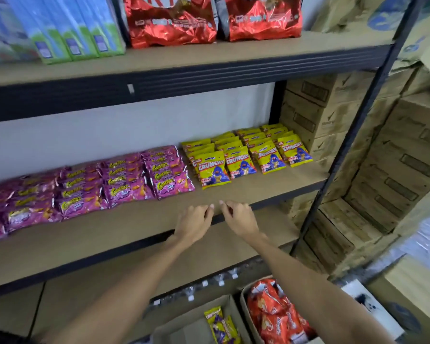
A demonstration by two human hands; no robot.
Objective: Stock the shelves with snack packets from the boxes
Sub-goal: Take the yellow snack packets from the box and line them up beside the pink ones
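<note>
At the shelf (233, 193) edge, left hand (193, 225) and right hand (240, 220), fingers (207, 211) loosely curled, empty.

Middle shelf (246, 192): Crunchy packets (248, 155) are standing in rows on its right part, toward the back, with Corntoz packets (97, 187) lying in rows just to their left. Above the middle shelf, the upper shelf (209, 55) is carrying foil bags (209, 21), with upright cartons (67, 28) to their left. Below and before it, two open boxes (181, 328) are sitting side by side, holding packets, and stacked cartons (333, 115) are rising to its right.
</note>
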